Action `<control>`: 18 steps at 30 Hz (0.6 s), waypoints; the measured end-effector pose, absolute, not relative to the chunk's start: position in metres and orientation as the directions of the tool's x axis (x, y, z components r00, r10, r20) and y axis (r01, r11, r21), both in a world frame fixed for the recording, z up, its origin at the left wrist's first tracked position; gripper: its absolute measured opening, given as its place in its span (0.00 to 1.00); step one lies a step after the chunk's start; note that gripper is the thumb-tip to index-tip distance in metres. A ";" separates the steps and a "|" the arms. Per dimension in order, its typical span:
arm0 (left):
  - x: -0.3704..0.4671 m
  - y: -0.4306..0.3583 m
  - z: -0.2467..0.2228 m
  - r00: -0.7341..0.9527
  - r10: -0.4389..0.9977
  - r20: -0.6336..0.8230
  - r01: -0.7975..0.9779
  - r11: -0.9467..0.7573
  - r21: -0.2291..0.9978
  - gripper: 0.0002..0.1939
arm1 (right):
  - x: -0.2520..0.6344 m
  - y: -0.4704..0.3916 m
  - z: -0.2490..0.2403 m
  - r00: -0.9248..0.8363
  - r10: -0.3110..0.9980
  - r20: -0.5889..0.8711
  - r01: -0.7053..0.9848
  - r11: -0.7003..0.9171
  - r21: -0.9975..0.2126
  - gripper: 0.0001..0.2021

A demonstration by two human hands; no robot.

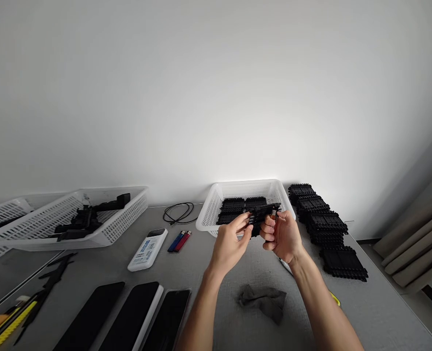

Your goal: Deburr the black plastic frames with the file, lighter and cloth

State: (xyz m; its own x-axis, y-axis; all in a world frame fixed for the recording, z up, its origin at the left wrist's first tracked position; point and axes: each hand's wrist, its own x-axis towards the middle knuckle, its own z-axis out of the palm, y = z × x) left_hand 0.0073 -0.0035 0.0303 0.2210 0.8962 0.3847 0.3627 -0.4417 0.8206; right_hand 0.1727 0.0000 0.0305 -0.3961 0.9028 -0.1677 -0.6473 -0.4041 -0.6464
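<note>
Three dark slabs (131, 312) lay towards the near edge of the desk (186, 268), a cloth (265, 300) to their right. Farther off, above the desk, the left hand (232, 243) pinched a black part (258, 215) — the right hand (284, 236) curled round a small thing (273, 213), too unclear to name, at its right end. Behind, a basket (245, 183) of panels (232, 204) stood at the far edge — black stacks (327, 222) lined the right edge.

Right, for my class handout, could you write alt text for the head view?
A person's left grip holds a black part above a gray table, the right grip curled at its right end. Behind them sits a white basket of black pieces, with black stacks to its right.
</note>
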 end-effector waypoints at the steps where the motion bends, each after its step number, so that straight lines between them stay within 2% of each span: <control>1: 0.007 -0.003 0.030 0.221 0.895 0.387 0.363 -0.443 0.820 0.21 | 0.173 0.000 0.030 -0.398 0.902 -0.168 -0.648 -0.405 -0.645 0.15; 13: 0.015 -0.007 0.031 0.235 0.895 0.378 0.349 -0.441 0.827 0.18 | 0.166 -0.004 0.029 -0.400 0.898 -0.183 -0.402 -0.351 -0.845 0.17; 16: 0.014 -0.006 0.030 0.173 0.926 0.335 0.273 -0.372 0.887 0.18 | 0.170 -0.008 0.032 -0.375 0.922 -0.097 -0.400 -0.255 -0.880 0.20; 18: 0.012 -0.003 0.029 0.112 0.947 0.300 0.187 -0.317 0.930 0.19 | 0.173 -0.010 0.034 -0.249 0.968 -0.022 -0.389 -0.121 -0.913 0.21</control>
State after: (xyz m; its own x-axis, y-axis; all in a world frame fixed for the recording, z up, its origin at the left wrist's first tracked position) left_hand 0.0122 -0.0032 0.0288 0.1122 0.9472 0.3004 0.1866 -0.3170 0.9299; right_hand 0.1732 -0.0097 0.0337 -0.2495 0.9681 -0.0219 -0.3890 -0.1209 -0.9133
